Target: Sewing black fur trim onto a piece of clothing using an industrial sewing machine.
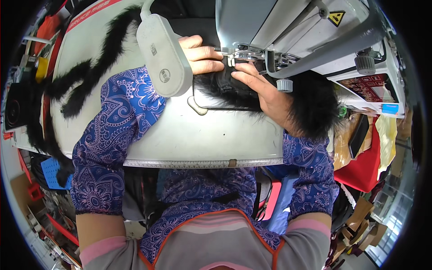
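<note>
Long-haired black fur material lies at the needle area of a grey-white sewing machine. My left hand rests on the dark material left of the presser foot. Its visible fingers are stretched out flat, while a white lamp-like housing hides the rest. My right hand reaches in from the other side, with two straight fingers pressed on the material close to the foot. Its other fingers are hidden by fur and machine parts. A bushy black fur piece lies against that hand and wrist.
Long black fur strips lie on the left of the white table and hang over its edge. A ruler strip runs along the front edge. Beyond the right side are a dark phone-like object and red cloth.
</note>
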`<state>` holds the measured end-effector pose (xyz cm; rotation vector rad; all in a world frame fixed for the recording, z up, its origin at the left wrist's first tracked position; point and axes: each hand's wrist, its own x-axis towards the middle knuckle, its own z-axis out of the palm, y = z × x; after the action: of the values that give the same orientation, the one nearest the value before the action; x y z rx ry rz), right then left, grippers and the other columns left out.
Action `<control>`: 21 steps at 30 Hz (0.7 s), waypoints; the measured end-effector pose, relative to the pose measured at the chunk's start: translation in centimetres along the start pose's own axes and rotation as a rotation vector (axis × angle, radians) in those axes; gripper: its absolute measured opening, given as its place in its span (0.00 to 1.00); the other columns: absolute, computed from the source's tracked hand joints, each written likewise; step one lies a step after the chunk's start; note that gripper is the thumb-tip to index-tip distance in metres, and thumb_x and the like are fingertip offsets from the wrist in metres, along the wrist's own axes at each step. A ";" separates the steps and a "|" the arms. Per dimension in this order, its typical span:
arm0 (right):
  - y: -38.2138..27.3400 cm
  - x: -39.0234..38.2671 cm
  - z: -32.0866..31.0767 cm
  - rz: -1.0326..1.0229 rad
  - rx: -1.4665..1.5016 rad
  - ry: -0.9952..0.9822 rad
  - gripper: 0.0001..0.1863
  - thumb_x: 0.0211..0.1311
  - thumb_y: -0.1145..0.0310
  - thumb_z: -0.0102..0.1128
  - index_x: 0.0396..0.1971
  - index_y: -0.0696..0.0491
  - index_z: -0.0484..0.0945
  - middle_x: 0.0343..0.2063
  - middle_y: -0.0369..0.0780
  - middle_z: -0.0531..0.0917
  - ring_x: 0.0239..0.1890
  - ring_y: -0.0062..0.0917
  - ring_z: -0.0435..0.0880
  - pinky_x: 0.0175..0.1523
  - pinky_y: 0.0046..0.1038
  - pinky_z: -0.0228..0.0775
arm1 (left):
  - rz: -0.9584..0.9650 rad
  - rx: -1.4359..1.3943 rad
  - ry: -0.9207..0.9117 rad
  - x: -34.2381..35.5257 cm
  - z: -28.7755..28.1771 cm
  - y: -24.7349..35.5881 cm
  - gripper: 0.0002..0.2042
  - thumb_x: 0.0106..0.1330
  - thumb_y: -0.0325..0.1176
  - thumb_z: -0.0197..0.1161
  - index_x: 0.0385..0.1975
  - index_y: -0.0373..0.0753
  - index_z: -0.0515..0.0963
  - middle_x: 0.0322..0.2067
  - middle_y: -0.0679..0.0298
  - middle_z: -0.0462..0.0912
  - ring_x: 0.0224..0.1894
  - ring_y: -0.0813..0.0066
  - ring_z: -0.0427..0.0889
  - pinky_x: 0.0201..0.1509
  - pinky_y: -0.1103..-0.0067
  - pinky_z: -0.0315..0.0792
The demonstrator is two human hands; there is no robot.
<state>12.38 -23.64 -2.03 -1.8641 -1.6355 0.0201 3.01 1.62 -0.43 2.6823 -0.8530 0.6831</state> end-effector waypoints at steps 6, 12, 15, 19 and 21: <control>0.2 0.4 0.8 0.226 0.358 0.073 0.24 0.60 0.89 0.44 0.54 0.57 0.76 0.55 0.41 0.78 0.60 0.30 0.75 0.67 0.26 0.63 | -0.073 -0.068 -0.038 -0.5 0.7 -0.4 0.22 0.42 0.21 0.68 0.42 0.46 0.85 0.43 0.66 0.86 0.41 0.64 0.84 0.44 0.72 0.79; 0.1 0.3 0.2 0.169 0.125 0.050 0.24 0.59 0.89 0.46 0.54 0.56 0.77 0.55 0.41 0.79 0.59 0.31 0.78 0.66 0.28 0.66 | -0.126 -0.028 -0.027 -0.2 0.8 0.6 0.26 0.40 0.17 0.65 0.43 0.48 0.85 0.43 0.69 0.86 0.38 0.65 0.85 0.41 0.73 0.78; 0.1 0.6 -0.6 0.116 -0.015 -0.004 0.24 0.59 0.89 0.47 0.54 0.56 0.77 0.56 0.41 0.79 0.59 0.31 0.77 0.66 0.29 0.65 | -0.123 -0.022 -0.017 -0.2 0.8 0.5 0.27 0.40 0.17 0.64 0.43 0.48 0.84 0.43 0.69 0.86 0.38 0.66 0.84 0.41 0.74 0.78; -0.2 0.8 -0.3 0.120 0.023 -0.015 0.24 0.60 0.89 0.46 0.55 0.56 0.76 0.56 0.41 0.78 0.60 0.30 0.76 0.68 0.29 0.64 | -0.106 -0.005 -0.008 -0.6 1.1 0.1 0.27 0.40 0.17 0.64 0.44 0.48 0.84 0.44 0.69 0.86 0.39 0.67 0.84 0.42 0.74 0.78; -0.5 0.9 0.1 0.211 0.182 0.014 0.24 0.61 0.89 0.45 0.56 0.56 0.75 0.57 0.41 0.77 0.61 0.29 0.75 0.69 0.28 0.62 | -0.099 -0.030 -0.017 -0.8 1.1 0.0 0.27 0.41 0.17 0.64 0.45 0.49 0.84 0.46 0.69 0.85 0.40 0.66 0.84 0.42 0.74 0.78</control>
<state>12.11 -22.80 -1.53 -1.8812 -1.3729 0.2376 2.83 1.64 -1.75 2.6868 -0.7233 0.6210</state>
